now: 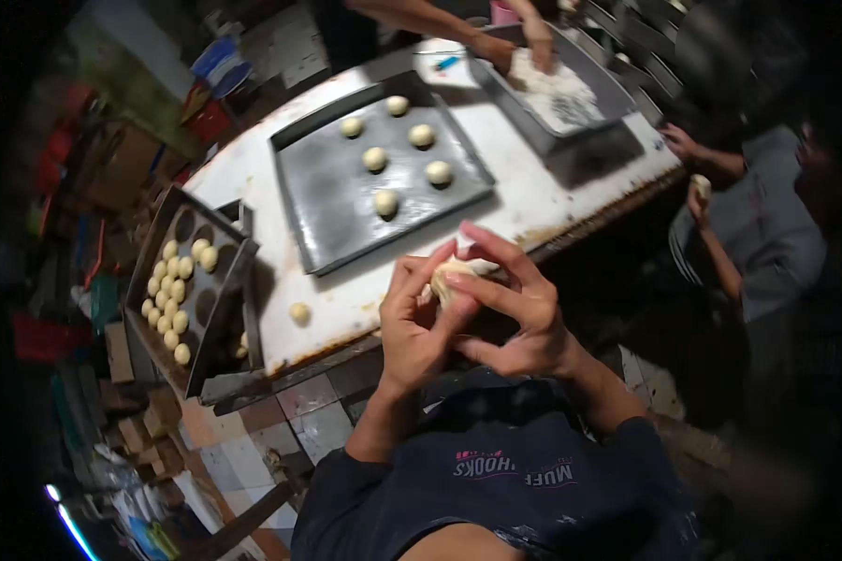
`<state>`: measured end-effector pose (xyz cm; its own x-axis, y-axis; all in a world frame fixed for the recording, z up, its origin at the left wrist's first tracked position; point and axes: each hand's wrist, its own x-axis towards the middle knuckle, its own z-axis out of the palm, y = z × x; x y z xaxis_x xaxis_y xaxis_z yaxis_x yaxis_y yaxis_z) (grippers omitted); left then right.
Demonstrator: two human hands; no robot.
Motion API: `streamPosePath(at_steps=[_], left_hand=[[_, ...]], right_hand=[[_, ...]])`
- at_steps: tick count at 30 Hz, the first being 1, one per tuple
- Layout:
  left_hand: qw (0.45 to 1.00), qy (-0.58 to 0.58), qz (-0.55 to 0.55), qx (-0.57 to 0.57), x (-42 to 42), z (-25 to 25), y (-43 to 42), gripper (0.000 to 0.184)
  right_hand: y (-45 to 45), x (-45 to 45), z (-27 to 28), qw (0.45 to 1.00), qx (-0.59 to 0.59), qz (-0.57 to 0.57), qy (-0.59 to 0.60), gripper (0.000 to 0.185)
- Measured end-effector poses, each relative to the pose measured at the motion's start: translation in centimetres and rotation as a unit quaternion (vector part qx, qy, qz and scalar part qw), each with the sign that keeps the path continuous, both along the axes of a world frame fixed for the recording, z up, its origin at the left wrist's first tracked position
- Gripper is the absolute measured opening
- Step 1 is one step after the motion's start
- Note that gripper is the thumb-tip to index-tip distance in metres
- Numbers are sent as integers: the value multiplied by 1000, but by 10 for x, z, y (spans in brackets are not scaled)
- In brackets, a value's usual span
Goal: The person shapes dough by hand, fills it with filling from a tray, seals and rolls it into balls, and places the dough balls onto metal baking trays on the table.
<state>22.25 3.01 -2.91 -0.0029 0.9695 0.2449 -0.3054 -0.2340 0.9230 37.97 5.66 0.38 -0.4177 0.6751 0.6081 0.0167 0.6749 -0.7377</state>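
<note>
Close in front of my chest, a piece of pale dough (452,280) is held between both hands. My left hand (413,323) cups it from the left with bent fingers. From the other side my right hand (524,316) presses its fingers and thumb onto the dough, partly covering it. Just beyond my hands lies a large metal baking tray (332,201) with several round dough balls, one of them a ball (385,202) near its front side. A single dough ball (299,313) rests on the white tabletop, left of my hands.
At the left, a tilted tray (206,313) holds many smaller dough balls. Another person's hands (538,47) reach into a deep metal pan (571,140) of white flour. To the right, a person in grey (767,224) holds a small pale piece. The worn table edge (337,348) runs before me.
</note>
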Motion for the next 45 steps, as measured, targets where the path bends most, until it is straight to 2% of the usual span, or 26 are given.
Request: streamPosePath(at_steps=[2,4,5,6,7,8,9,10,12,13,14,16,18,20,21,22,24,26,28,29,33,35,36,38,41,45], left_hand=[[998,28,41,-34,45,18,-3,39],[993,79,84,24,85,-1,-3,37],[984,129,103,67,103,-7,-7,33],[969,167,102,150,120,-16,-4,58],[988,62,62,129,143,-22,-4,73],[993,-43,23,106,163,-17,3,89],[989,67,-66,117,156,-16,19,109],[951,266,15,155,170,-32,34,94],[982,124,-132,-59,168,8,43,72],[972,212,-91,-46,166,3,54,49],[962,244,-92,-82,161,2,66,38],[983,51,-85,-158,155,-10,85,34],[928,-202,-50,-310,154,6,115,25],[964,-51,-50,-257,140,-66,136,31],[942,0,-166,-293,133,-72,141,29],[941,-55,-199,-267,132,-79,147,28],[892,-319,-141,-286,127,-69,165,35],[900,-300,-157,-275,109,-67,184,55],[911,-286,-155,-252,94,-68,200,59],[919,-287,-134,-234,88,-68,208,59],[931,-289,-94,-204,66,-75,238,62],[928,-282,-99,-221,61,-74,249,63],[928,-273,-101,-233,59,-75,254,65],[929,-261,-92,-246,54,-83,258,65],[928,-283,-49,-238,52,-87,259,63],[921,-290,-31,-257,55,-95,265,62]], right_hand=[[-9,40,-4,997,10,-53,58,51],[-17,69,-1,980,-26,-178,90,41],[-13,85,-10,984,1,-163,73,36],[-8,96,-13,987,26,-148,57,31],[-11,103,-10,972,39,-221,65,20],[-14,111,-10,962,-16,-262,71,21],[-7,115,-17,961,-36,-259,92,23],[3,118,-29,959,-56,-256,113,26],[32,126,-48,941,-84,-327,-3,31],[53,126,-52,945,-77,-313,46,34],[74,125,-54,950,-50,-304,47,36],[110,132,-65,947,27,-317,-47,39],[137,129,-60,961,-103,-255,24,37],[166,121,-76,965,-32,-258,12,37],[176,114,-73,975,-42,-217,9,39],[187,117,-86,981,-123,-151,6,37],[214,116,-74,983,-146,-111,-24,32],[253,116,-69,975,-97,-170,-104,18],[287,115,-76,943,-132,-274,-132,13],[305,121,-88,950,-92,-253,-160,12],[387,155,-111,929,-119,-213,-279,15],[424,169,-117,860,-107,-150,-477,19],[434,174,-126,856,-112,-151,-482,19],[449,176,-138,854,-12,-7,-520,24],[447,177,-133,840,-128,-10,-528,23],[443,179,-134,863,-109,-4,-493,18]])
